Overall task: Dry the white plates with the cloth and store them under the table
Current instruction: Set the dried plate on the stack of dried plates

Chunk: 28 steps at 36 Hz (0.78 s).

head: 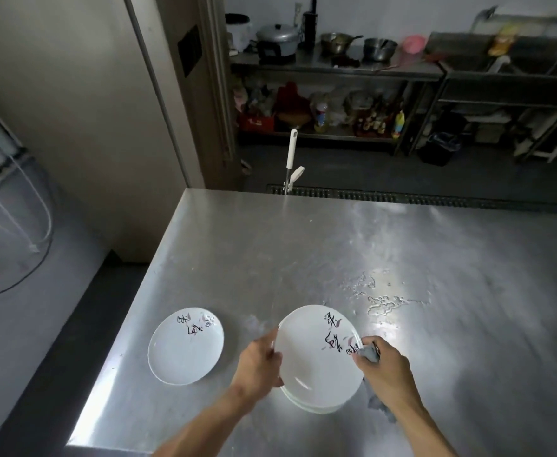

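Left hand (260, 364) grips top plate (316, 357) of stack; right hand (386, 367) presses grey cloth (369, 354) on rim; second plate (185, 346) apart on steel table (402, 245).

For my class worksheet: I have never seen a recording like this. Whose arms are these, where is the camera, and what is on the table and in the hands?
No machine here: the arms are a person's, and the one picture comes from a camera worn on their head, looking forward and down. The left hand grips the left rim of the top plate, white with dark markings, above a stack of more plates. The right hand holds a grey cloth against that plate's right edge. A lone plate lies to the left on the steel table, which has a puddle further back.
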### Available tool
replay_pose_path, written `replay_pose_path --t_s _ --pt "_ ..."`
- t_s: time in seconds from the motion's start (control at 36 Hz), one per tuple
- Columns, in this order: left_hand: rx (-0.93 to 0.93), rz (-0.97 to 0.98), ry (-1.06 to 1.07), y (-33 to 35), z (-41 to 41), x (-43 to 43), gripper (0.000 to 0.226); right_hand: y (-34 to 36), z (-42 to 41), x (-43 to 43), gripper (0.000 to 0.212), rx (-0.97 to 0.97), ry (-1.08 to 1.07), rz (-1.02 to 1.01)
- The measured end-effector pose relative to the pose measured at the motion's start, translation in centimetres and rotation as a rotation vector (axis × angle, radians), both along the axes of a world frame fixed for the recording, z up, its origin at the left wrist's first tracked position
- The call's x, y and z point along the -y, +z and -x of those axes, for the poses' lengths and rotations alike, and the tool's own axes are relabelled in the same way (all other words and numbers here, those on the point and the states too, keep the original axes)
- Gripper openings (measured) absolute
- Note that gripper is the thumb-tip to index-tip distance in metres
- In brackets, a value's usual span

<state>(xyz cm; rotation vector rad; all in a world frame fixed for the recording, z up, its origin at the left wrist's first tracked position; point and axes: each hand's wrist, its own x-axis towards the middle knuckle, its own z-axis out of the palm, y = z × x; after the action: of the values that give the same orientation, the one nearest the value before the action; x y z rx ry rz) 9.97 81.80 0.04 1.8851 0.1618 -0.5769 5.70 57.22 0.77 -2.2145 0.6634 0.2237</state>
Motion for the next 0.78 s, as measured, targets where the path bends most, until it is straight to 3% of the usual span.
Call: replay_pose_path --t_s 0.19,0.36,0.44,0.61,0.78 --pt "0.006 0.003 0.04 -0.5 0.1 0.0 0.063 0.2 0.0 0.0 0.007 0.016 -0.006 0.154" --pt "-0.007 -0.001 0.067 -0.9 0.1 -0.7 0.067 1.1 -0.7 -1.1 0.012 0.135 0.064 0.426" --pt "-0.014 -0.007 0.04 -1.1 0.0 -1.0 0.063 1.8 -1.3 -2.2 0.023 0.246 0.1 0.464" --pt "-0.025 -0.035 -0.04 -1.5 -0.2 -2.5 0.047 2.4 -3.1 -5.5 0.039 0.353 0.269 0.333" --pt "0.026 -0.146 0.303 -2.8 -1.9 -9.3 0.031 1.8 -5.6 -10.9 0.037 0.358 0.36 0.069"
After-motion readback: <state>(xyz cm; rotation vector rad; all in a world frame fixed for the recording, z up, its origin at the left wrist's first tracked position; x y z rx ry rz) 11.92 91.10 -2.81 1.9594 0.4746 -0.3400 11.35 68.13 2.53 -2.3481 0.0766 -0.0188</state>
